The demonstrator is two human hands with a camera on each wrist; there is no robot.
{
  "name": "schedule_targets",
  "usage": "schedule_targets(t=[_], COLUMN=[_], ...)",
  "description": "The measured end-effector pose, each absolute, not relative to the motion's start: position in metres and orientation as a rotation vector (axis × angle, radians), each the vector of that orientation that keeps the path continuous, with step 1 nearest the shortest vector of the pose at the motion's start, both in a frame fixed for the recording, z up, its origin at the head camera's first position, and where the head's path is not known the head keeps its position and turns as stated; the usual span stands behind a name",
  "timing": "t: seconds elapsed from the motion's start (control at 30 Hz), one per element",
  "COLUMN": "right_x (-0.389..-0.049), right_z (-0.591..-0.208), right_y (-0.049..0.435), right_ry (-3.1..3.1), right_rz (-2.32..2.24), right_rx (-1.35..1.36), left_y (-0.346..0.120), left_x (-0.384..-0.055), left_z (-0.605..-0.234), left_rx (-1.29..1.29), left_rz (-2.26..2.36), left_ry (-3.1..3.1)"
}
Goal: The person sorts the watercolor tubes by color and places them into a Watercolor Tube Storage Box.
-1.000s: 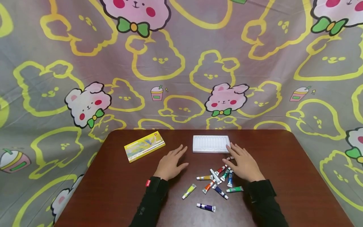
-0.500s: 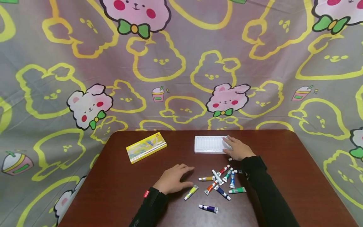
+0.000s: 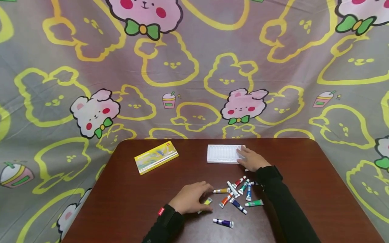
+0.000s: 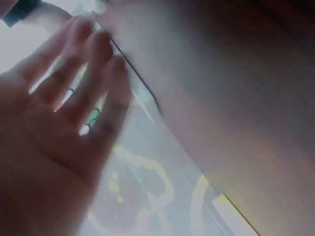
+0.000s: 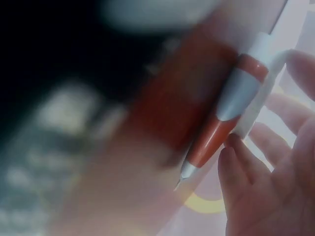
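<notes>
My left hand (image 3: 191, 197) reaches low over a yellow paint tube (image 3: 208, 201), covering part of it. Its fingers extend loosely in the left wrist view, with nothing seen in the palm. On the right end of the white plastic tray (image 3: 223, 162) rest the fingers of my right hand (image 3: 253, 159). In the right wrist view those fingers are spread along the tray's edge, and a brown-red paint tube (image 5: 211, 137) with a white cap lies close by. Several tubes lie in a loose pile between the hands, among them an orange tube (image 3: 225, 200) and a silver-white tube (image 3: 233, 189).
A yellow paint box (image 3: 156, 158) lies at the back left of the brown table (image 3: 121, 202). A purple tube (image 3: 223, 223) sits nearer the front, and a green tube (image 3: 254, 203) at the pile's right. A patterned cloth (image 3: 194, 94) hangs behind the table.
My left hand has moved right and nearer the front, over the yellow tube. The right hand has shifted forward from beside the pile onto the tray's right end.
</notes>
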State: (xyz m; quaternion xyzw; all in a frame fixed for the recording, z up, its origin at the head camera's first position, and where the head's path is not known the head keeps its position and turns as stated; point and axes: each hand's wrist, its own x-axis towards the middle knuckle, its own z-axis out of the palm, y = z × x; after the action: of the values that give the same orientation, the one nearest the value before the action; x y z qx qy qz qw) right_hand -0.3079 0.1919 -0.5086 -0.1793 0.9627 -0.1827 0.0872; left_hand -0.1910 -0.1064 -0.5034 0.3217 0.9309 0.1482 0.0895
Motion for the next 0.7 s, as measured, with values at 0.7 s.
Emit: schedule_targets(t=[0.7], right_x=[-0.273], right_z=[-0.498], right_y=[0.170], right_ry=[2.866], right_rz=[-0.483], right_rx=[-0.684], left_y=[-0.067], left_x=[-0.157], left_z=[-0.508], left_rx=[1.388], left_rz=[0.297], left_ry=[2.614])
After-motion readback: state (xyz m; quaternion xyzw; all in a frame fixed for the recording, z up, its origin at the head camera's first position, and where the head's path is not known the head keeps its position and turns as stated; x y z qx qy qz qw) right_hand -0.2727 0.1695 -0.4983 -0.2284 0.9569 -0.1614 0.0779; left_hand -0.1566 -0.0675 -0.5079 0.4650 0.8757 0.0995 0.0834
